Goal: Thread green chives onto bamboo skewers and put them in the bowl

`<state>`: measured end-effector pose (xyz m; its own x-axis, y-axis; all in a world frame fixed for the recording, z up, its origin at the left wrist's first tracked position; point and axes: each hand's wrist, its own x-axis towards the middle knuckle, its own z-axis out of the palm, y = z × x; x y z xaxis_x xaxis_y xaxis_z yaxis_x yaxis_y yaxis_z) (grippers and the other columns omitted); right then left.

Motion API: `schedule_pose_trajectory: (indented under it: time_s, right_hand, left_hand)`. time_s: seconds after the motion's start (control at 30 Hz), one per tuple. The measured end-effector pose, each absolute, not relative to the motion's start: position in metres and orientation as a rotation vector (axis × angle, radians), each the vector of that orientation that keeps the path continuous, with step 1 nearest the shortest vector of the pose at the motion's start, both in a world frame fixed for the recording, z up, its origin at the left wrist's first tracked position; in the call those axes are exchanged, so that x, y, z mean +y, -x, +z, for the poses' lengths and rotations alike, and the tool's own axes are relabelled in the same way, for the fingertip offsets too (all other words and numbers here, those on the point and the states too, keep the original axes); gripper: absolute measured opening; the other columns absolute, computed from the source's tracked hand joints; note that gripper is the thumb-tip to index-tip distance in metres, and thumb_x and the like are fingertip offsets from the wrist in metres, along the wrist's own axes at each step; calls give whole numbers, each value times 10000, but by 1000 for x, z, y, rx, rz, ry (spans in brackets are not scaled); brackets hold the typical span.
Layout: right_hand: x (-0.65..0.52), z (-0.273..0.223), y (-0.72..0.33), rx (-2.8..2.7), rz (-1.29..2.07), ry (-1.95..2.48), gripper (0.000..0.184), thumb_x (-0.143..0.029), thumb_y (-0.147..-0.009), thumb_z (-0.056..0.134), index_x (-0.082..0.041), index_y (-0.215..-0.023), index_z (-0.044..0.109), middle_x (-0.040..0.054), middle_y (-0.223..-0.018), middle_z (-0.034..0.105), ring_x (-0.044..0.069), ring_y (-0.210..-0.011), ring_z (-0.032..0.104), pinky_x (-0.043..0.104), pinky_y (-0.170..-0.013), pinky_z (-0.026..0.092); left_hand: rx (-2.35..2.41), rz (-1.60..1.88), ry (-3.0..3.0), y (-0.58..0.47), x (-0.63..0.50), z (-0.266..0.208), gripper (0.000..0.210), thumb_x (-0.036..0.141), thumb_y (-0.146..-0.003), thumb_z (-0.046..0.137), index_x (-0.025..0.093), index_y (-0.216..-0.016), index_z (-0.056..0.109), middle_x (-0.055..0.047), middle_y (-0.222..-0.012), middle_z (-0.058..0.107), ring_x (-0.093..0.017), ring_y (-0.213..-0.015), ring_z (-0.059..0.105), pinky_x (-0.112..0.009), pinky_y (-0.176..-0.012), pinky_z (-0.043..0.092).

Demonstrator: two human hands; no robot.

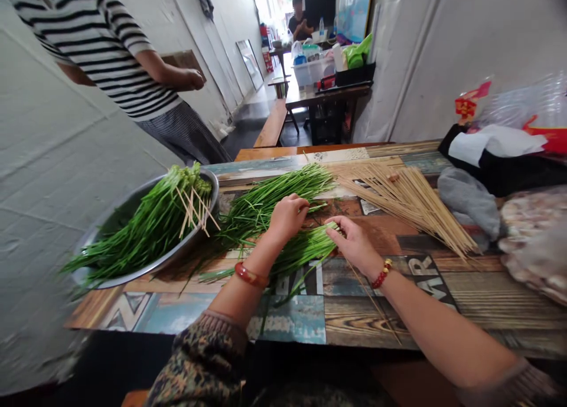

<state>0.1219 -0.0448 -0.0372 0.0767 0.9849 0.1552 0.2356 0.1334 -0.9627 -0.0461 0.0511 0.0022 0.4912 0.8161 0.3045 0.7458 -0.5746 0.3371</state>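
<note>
My right hand [357,244] grips the pale cut ends of a small bunch of garlic chives [305,250] lying on the patterned table. Thin bamboo skewers [376,298] run from under that hand toward the table's front edge. Curled above the bunch, my left hand [289,217] has its fingers pressed together, and I cannot make out what is in them. Beyond it lies a bigger loose pile of chives [279,194]. To the left, a metal basin [215,194] holds chive bundles with skewers [195,212] through their ends.
Many loose bamboo skewers [416,203] fan out at the right. Past them are a grey plastic bag [469,203], a bag of pale pieces [535,241] and a black cloth [500,173]. A person in a striped shirt [110,52] stands behind the basin; another person sits far back.
</note>
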Motion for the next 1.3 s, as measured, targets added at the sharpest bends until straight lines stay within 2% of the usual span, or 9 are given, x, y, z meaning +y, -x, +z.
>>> schedule_pose_trajectory:
  time_s: [0.1, 0.23, 0.43, 0.67, 0.8, 0.97, 1.03, 1.13, 1.3]
  right_hand:
    - [-45, -35, -122, -1381, 892, 1312, 235, -328, -817, 543, -168, -968, 624, 40, -861, 660, 168, -770, 602, 287, -699, 469]
    - [-44, -32, -121, -1380, 873, 1302, 216, -305, -810, 538, -166, -951, 623, 42, -871, 661, 171, -781, 600, 301, -731, 457]
    - [-45, -31, -119, -1374, 851, 1316, 206, -300, -803, 548, -168, -941, 627, 38, -846, 657, 167, -757, 595, 300, -717, 454]
    - [-47, -29, -118, -1365, 812, 1311, 203, -291, -801, 544, -174, -940, 632, 45, -881, 674, 169, -780, 599, 301, -733, 454]
    - [-47, -30, -119, -1361, 831, 1307, 205, -290, -804, 544, -165, -943, 628, 48, -872, 670, 166, -765, 598, 291, -717, 455]
    - [-46, -31, -120, -1365, 848, 1317, 208, -293, -812, 544, -169, -959, 625, 55, -916, 669, 172, -807, 601, 297, -748, 459]
    - [-47, -30, -119, -1362, 848, 1315, 209, -294, -814, 545, -171, -964, 622, 54, -927, 666, 174, -824, 600, 297, -759, 457]
    - [-48, -29, -117, -1336, 885, 1314, 211, -299, -819, 540, -168, -966, 616, 51, -905, 658, 178, -824, 599, 294, -752, 457]
    - [-44, -32, -112, -1362, 882, 1316, 192, -290, -824, 534, -159, -942, 612, 52, -885, 645, 187, -833, 593, 307, -768, 451]
  left_hand:
    - [1406, 550, -2678, 35, 58, -2, 168, 212, -818, 557, 202, -837, 723, -59, -871, 641, -184, -842, 586, -303, -771, 447]
    - [1426, 474, -2673, 29, 65, -6, 110, 174, -763, 599, 188, -757, 709, -61, -834, 623, -194, -834, 568, -316, -778, 445]
    - [1393, 668, -2557, 33, 62, -2, 72, 124, -727, 591, 166, -715, 648, -35, -798, 608, -157, -795, 565, -275, -753, 439]
    - [1356, 785, -2501, 40, 51, 2, 70, 135, -764, 542, 172, -796, 591, -2, -745, 598, -129, -695, 535, -240, -661, 410]
    - [1392, 820, -2615, 41, 44, 8, 68, 138, -768, 573, 189, -784, 614, -30, -837, 633, -171, -818, 558, -292, -756, 420]
    - [1316, 1029, -2636, 42, 42, 11, 82, 120, -782, 562, 183, -795, 613, -53, -1022, 637, -203, -988, 537, -343, -890, 395]
    - [1278, 1102, -2542, 44, 42, 10, 84, 114, -793, 537, 175, -797, 595, -50, -950, 631, -182, -929, 549, -314, -858, 415]
    - [1234, 1076, -2388, 49, 40, 8, 103, 146, -845, 477, 172, -814, 571, -20, -788, 600, -136, -749, 550, -245, -718, 438]
    - [1417, 866, -2535, 53, 53, 6, 178, 166, -876, 443, 180, -862, 619, -46, -841, 596, -159, -794, 570, -265, -734, 436]
